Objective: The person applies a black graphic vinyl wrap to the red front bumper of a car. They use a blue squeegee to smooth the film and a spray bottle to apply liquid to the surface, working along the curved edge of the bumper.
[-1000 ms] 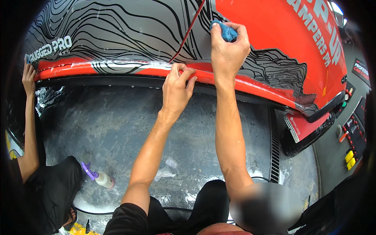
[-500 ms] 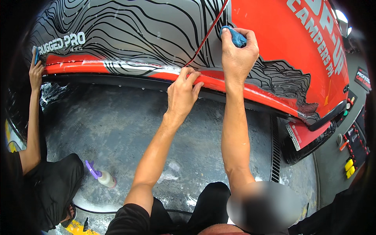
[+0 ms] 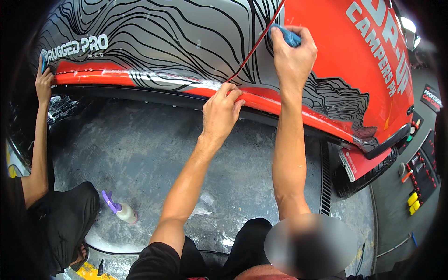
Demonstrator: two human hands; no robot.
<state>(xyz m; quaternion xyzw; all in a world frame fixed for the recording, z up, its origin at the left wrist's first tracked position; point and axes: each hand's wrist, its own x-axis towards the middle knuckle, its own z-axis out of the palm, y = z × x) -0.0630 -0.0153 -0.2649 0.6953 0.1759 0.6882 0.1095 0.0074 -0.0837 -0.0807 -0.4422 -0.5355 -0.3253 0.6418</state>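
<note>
My right hand (image 3: 295, 60) pinches a soft blue lump, which looks like a clay bar (image 3: 290, 38), against the side of a vehicle (image 3: 205, 30). The lump is just right of a thin red door gap (image 3: 254, 49), where the grey, black-lined graphic meets red paint. My left hand (image 3: 221, 109) rests its bent fingertips on the red lower sill (image 3: 261, 99), near the bottom of that gap. Its thumb is apart from the fingers and I see nothing in it. White suds (image 3: 161, 77) lie along the sill.
At the left, a co-worker's hand (image 3: 44, 86) presses another blue piece (image 3: 44, 64) to the panel. A spray bottle (image 3: 125, 212) with a purple head stands on the wet floor. A drain grate (image 3: 325, 182) and a tyre (image 3: 368, 175) are at the right; tools hang (image 3: 420, 175) beyond.
My right hand with the blue clay bar has slid slightly up the panel. My left hand stays on the sill. The whole view has shifted a little.
</note>
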